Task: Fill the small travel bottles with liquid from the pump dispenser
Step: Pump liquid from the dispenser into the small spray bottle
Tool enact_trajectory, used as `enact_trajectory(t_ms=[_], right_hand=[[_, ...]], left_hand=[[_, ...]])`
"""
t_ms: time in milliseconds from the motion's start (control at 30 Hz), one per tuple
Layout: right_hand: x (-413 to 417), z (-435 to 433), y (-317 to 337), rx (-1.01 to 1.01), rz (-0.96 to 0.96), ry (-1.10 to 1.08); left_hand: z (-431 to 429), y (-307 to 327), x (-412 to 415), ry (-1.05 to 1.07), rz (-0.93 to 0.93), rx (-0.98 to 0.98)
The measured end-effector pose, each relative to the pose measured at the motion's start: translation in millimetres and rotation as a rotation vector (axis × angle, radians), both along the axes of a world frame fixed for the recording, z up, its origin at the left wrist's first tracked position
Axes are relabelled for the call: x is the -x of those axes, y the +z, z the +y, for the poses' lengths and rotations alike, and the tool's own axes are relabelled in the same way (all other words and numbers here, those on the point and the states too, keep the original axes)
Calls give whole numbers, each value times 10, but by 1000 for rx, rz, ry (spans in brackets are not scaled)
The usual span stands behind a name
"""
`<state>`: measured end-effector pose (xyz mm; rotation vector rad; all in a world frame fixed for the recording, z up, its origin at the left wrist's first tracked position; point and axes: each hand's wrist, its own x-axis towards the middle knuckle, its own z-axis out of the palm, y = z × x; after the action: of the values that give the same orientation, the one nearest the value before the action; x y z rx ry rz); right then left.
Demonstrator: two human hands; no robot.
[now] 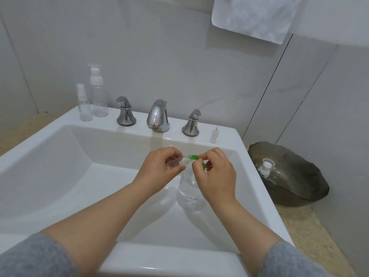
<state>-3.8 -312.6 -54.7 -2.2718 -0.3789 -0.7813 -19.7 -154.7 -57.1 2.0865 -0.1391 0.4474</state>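
Small travel bottle [173,162], clear, lies tipped on its side over the sink [60,120] basin, its neck meeting the green pump head [194,157]. The left hand [161,166] has its grip curled round the bottle's body. The right hand [215,176] has its grip pinching the green pump head of the clear pump dispenser [188,192], which stands in the basin just below both hands. Two more clear spray bottles [98,96] stand on the sink's back ledge, left of the chrome faucet [158,116]. A white spray insert [214,135] stands on the ledge at right. On the counter [311,226] beside the sink, a dark glass dish [299,176] holds a white cap [266,166].
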Motion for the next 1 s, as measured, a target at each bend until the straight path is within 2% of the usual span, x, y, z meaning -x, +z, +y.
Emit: enact_trajectory(t_ms=[300, 533, 1000], right_hand=[[32, -12, -22, 12, -19, 3], [14, -39, 25, 13, -114, 20], [14, 6, 60, -89, 52, -16]], left_hand=[[-15, 17, 6, 13, -3, 2], [-31, 41, -4, 29, -65, 32], [-29, 18, -15, 19, -36, -14]])
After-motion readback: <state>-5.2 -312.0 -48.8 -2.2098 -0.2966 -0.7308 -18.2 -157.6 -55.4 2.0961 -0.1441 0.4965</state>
